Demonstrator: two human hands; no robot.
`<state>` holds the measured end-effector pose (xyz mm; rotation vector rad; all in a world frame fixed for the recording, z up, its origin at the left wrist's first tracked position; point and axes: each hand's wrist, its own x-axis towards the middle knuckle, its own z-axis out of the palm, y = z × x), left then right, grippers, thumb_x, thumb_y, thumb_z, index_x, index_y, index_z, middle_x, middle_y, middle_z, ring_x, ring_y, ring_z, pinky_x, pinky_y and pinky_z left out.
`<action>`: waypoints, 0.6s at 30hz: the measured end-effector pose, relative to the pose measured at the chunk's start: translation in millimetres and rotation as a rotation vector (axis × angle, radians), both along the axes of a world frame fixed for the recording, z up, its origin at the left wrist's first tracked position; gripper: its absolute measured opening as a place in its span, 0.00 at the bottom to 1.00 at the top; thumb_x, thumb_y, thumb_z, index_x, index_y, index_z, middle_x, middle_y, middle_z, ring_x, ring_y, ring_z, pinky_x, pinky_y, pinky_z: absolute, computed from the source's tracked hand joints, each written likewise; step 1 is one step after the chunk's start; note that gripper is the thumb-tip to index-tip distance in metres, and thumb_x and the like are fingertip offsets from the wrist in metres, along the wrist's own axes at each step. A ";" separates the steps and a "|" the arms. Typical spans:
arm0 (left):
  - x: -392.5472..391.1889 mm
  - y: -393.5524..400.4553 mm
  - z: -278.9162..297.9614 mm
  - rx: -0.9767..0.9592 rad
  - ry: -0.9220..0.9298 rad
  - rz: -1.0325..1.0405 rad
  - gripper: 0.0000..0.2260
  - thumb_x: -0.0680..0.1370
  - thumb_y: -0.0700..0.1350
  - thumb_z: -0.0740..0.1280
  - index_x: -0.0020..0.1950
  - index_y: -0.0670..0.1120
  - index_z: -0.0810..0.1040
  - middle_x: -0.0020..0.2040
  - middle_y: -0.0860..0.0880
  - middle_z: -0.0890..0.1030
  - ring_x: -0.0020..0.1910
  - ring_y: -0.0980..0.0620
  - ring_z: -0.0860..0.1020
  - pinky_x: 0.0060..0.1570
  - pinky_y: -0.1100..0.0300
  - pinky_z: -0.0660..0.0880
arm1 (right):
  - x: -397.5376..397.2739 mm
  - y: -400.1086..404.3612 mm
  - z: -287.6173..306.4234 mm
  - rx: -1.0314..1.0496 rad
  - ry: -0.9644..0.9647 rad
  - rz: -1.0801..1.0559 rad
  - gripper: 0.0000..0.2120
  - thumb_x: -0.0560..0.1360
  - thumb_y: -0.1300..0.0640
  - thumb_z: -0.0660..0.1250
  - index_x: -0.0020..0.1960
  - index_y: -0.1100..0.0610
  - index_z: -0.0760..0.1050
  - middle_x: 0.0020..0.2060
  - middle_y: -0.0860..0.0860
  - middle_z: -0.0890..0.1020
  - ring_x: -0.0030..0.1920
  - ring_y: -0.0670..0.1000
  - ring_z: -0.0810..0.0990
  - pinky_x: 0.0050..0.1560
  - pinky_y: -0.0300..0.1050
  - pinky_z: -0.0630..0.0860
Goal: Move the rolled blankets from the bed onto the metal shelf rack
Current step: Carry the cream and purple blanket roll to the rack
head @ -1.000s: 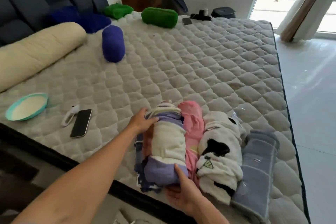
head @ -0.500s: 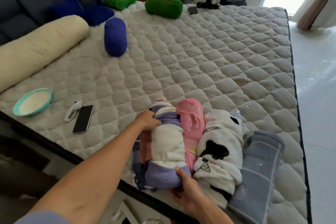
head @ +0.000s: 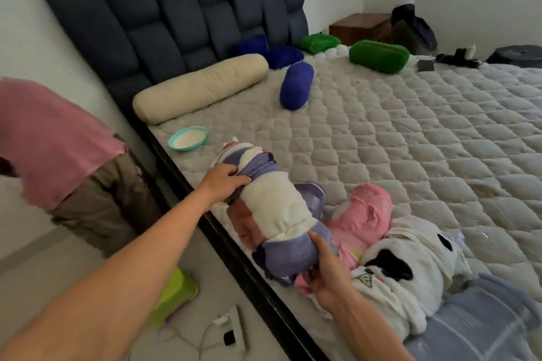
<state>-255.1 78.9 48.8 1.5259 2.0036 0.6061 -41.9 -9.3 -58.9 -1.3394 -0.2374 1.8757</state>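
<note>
A purple and white rolled blanket (head: 274, 208) is lifted off the quilted mattress (head: 410, 138) at the bed's near edge. My left hand (head: 223, 180) grips its far end and my right hand (head: 325, 275) grips its near end from below. Beside it on the mattress lie a pink rolled blanket (head: 363, 214), a white and black one (head: 410, 267) and a grey-blue one (head: 481, 322). The metal shelf rack is not in view.
A person in a pink top (head: 52, 138) stands left of the bed. A teal bowl (head: 189, 138), a cream bolster (head: 199, 86), a blue roll (head: 296, 85) and green cushions (head: 378, 56) lie on the mattress. A green stool (head: 173, 293) and cables are on the floor.
Both hands have raised the purple and white roll off the mattress and swung it left toward the bed's edge. My head has turned left, showing the headboard and the person.
</note>
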 end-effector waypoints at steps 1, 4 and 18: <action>-12.2 -16.1 6.0 0.026 -0.024 0.057 0.13 0.74 0.47 0.71 0.34 0.45 0.71 0.33 0.44 0.71 0.34 0.50 0.69 0.36 0.56 0.61 | -8.9 -4.3 3.7 0.014 0.003 0.041 0.19 0.75 0.46 0.65 0.60 0.56 0.74 0.50 0.55 0.81 0.45 0.54 0.79 0.44 0.47 0.75; -46.4 -66.6 19.0 0.078 -0.069 0.176 0.11 0.73 0.48 0.72 0.36 0.45 0.74 0.34 0.44 0.72 0.36 0.50 0.71 0.40 0.57 0.63 | -33.2 -25.3 12.3 0.044 0.021 0.143 0.18 0.76 0.47 0.64 0.59 0.59 0.74 0.52 0.60 0.81 0.52 0.60 0.80 0.50 0.52 0.75; -191.5 -381.9 33.9 0.267 -0.086 0.599 0.18 0.73 0.43 0.72 0.29 0.46 0.65 0.27 0.49 0.64 0.30 0.52 0.64 0.34 0.57 0.57 | -172.0 -221.0 51.6 0.126 0.013 0.605 0.15 0.75 0.45 0.65 0.51 0.57 0.77 0.49 0.55 0.81 0.48 0.54 0.79 0.53 0.49 0.73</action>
